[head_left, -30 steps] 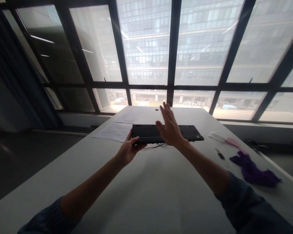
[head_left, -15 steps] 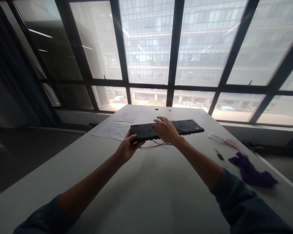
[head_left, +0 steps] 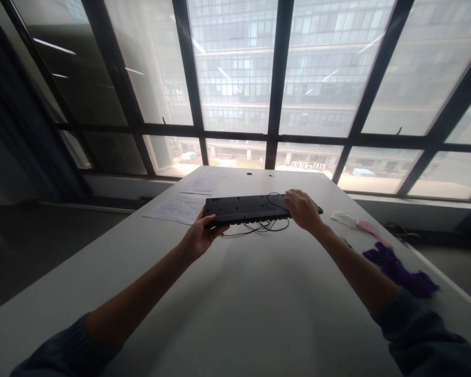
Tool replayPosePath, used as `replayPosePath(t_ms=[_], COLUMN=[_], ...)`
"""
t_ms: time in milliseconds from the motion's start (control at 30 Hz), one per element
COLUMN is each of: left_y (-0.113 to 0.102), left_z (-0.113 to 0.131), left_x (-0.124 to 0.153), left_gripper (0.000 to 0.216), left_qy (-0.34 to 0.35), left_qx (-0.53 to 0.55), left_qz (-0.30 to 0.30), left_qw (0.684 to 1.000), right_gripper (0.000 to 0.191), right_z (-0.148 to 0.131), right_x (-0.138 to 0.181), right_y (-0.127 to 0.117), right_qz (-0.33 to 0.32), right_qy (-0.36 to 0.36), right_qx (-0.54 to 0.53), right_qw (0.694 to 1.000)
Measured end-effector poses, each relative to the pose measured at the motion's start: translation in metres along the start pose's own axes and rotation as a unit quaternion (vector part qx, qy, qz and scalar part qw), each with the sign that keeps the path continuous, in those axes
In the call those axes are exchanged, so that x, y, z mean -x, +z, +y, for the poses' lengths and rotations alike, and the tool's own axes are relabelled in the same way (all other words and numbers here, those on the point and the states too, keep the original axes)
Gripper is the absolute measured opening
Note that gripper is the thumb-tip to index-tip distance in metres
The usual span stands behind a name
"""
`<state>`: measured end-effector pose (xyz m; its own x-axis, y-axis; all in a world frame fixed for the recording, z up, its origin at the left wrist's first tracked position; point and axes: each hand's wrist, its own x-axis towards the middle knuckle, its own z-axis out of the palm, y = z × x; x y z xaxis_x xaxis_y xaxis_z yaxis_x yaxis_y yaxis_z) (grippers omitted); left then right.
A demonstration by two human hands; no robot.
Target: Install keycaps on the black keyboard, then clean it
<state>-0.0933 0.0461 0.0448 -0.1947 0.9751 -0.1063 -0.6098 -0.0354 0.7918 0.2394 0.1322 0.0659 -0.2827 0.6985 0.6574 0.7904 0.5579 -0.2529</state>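
Observation:
A black keyboard [head_left: 243, 209] is held above the table with its underside, dotted with small screw holes, turned up toward me. My left hand [head_left: 201, 233] is closed around its left end, thumb on the upper face and fingers beneath. Over the right part of the keyboard lies my right hand [head_left: 304, 210], fingers stretched out and flat against or just over the underside; exact contact is hard to tell. A thin black cable [head_left: 255, 229] loops below the keyboard's near edge, and part of it crosses the underside beside my right fingers.
The white table [head_left: 235, 303] reaches to the large windows. Printed paper sheets [head_left: 176, 208] lie at the left. On the right are a purple cloth [head_left: 400, 269], a pink and white cloth [head_left: 363, 225] and a small dark tool partly hidden by my right forearm.
My right hand has slid rightward along the keyboard's underside, from near its middle toward its right end. My left hand keeps its hold. More of the cable now shows.

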Motion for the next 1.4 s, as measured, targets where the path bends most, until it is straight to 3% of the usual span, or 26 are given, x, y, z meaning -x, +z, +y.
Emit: replayPosePath(t_ms=[67,100,233,300,367,433,500,600,700,800,1000,1067,1167,1267,1400], left_y=[-0.002,-0.003,-0.004,-0.005,-0.006,-0.007,-0.008,-0.006,-0.002,0.001,0.004,0.002,-0.003,-0.009,-0.014], left_z=[0.001,0.002,0.006,0.007,0.008,0.009,0.012,0.019,0.025,0.029,0.027,0.024,0.02,0.019,0.026], left_x=[-0.002,-0.003,-0.004,-0.004,-0.004,-0.006,-0.007,-0.006,0.0,0.005,0.006,0.003,-0.001,-0.003,-0.007], left_gripper=[0.06,0.059,0.062,0.061,0.057,0.054,0.051,0.047,0.044,0.046,0.043,0.034,0.056,0.069,0.068], left_qy=[-0.005,-0.008,0.007,0.005,-0.011,-0.028,-0.04,-0.061,-0.075,-0.071,-0.024,-0.014,0.0,0.047,0.073], left_qx=[0.005,0.007,-0.001,-0.01,-0.01,-0.003,0.006,0.018,0.032,0.029,0.004,-0.009,-0.078,-0.169,-0.295], left_qz=[-0.004,-0.008,-0.02,-0.019,-0.017,-0.017,-0.021,-0.023,-0.015,-0.023,-0.036,-0.027,-0.046,-0.076,-0.098], left_qw=[1.0,1.0,1.0,1.0,1.0,0.999,0.999,0.998,0.997,0.997,0.999,0.999,0.996,0.982,0.948], right_gripper=[0.055,0.055,0.044,0.042,0.041,0.041,0.043,0.051,0.073,0.083,0.049,0.045,0.046,0.048,0.055], right_z=[0.019,0.029,0.061,0.075,0.09,0.105,0.118,0.132,0.133,0.127,0.117,0.112,0.101,0.088,0.078], right_x=[0.003,0.004,0.009,0.012,0.02,0.031,0.045,0.059,0.059,0.048,0.041,0.045,0.052,0.056,0.057], right_y=[-0.006,-0.008,-0.014,-0.017,-0.019,-0.019,-0.015,-0.003,0.005,0.003,-0.003,0.0,0.003,-0.002,-0.015], right_qz=[0.107,0.127,-0.025,-0.002,0.093,0.146,0.143,0.088,0.054,0.113,0.176,0.196,0.207,0.177,0.133], right_qy=[0.051,0.064,0.026,0.034,0.067,0.098,0.117,0.118,0.103,0.073,0.004,0.036,0.128,0.209,0.294], right_qx=[0.011,0.015,-0.037,-0.093,-0.135,-0.151,-0.155,-0.191,-0.246,-0.269,-0.234,-0.222,-0.196,-0.131,-0.055], right_qw=[0.993,0.99,0.999,0.995,0.984,0.973,0.97,0.971,0.962,0.954,0.956,0.954,0.95,0.953,0.945])
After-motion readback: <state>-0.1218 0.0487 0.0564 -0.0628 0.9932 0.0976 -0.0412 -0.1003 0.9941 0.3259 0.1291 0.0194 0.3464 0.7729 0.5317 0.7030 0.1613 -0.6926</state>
